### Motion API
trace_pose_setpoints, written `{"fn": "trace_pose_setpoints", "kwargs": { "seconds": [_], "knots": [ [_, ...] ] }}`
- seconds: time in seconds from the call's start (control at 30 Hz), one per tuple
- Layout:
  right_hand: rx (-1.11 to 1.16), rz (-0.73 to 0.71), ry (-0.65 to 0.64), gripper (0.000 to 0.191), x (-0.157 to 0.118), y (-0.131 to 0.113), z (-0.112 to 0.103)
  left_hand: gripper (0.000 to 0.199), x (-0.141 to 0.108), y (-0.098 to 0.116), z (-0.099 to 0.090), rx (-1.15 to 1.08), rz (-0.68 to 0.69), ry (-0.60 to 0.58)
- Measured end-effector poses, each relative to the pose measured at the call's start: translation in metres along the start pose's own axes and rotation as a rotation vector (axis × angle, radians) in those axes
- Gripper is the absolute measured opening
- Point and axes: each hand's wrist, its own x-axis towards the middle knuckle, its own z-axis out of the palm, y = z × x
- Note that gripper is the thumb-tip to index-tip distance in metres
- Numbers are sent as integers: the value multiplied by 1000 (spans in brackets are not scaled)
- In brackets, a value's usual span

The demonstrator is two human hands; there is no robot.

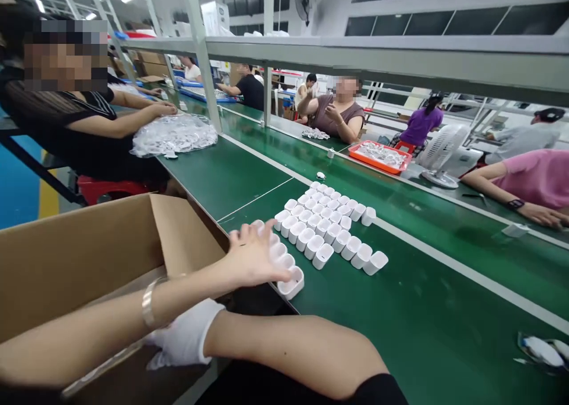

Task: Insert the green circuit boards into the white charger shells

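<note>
My left hand (251,260) is bare, with a silver bracelet on the wrist. Its fingers are spread over a row of white plastic housings (292,283) at the near edge of the green bench; whether the fingertips touch them I cannot tell. Beyond it, several more white housings (311,221) stand upright in rows, packed side by side. My right hand (184,337) wears a white glove and reaches across beneath my left forearm, over the cardboard box (89,245). The gloved fingers are partly hidden and blurred.
A clear bag of small white parts (175,135) lies by a seated co-worker on the left. Across the line are a red tray (380,157), a white fan (442,156) and other workers. A metal shelf frame (355,52) runs above the green bench (427,328).
</note>
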Motion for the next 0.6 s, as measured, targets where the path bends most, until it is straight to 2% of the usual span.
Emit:
{"fn": "trace_pose_setpoints", "kwargs": {
  "seconds": [0.03, 0.1, 0.17, 0.23, 0.3, 0.37, 0.43, 0.5, 0.53, 0.6],
  "knots": [
    [4, -8, 12, 37, 0, 0, 2, 113, 8, 16, 10, 20, 37, -66],
    [30, -11, 36, 37, -1, 1, 7, 116, 22, 41, 26, 27, 19, -72],
    [55, 7, 41, 37, -1, 3, 11, 120, 28, 54, 33, 34, -13, -60],
    [42, -6, 56, 37, -3, 5, 11, 120, 26, 53, 27, 31, -14, -25],
    [10, -32, 132, 39, -6, 4, 8, 112, 20, 33, 8, 0, 5, 95],
    [7, -23, 189, 41, -10, 0, 3, 93, 16, -10, -21, -43, -28, 270],
    [36, 27, 158, 38, -13, -6, 0, 71, 13, -74, -50, -58, -233, 374],
    [39, 81, 104, 35, -14, -10, -1, 54, 1, -152, -68, -42, -481, 369],
    [36, 95, 99, 35, -15, -12, -1, 47, -10, -190, -71, -35, -611, 347],
    [32, 103, 88, 35, -14, -13, -1, 37, -40, -257, -62, -41, -855, 255]
  ]
}}
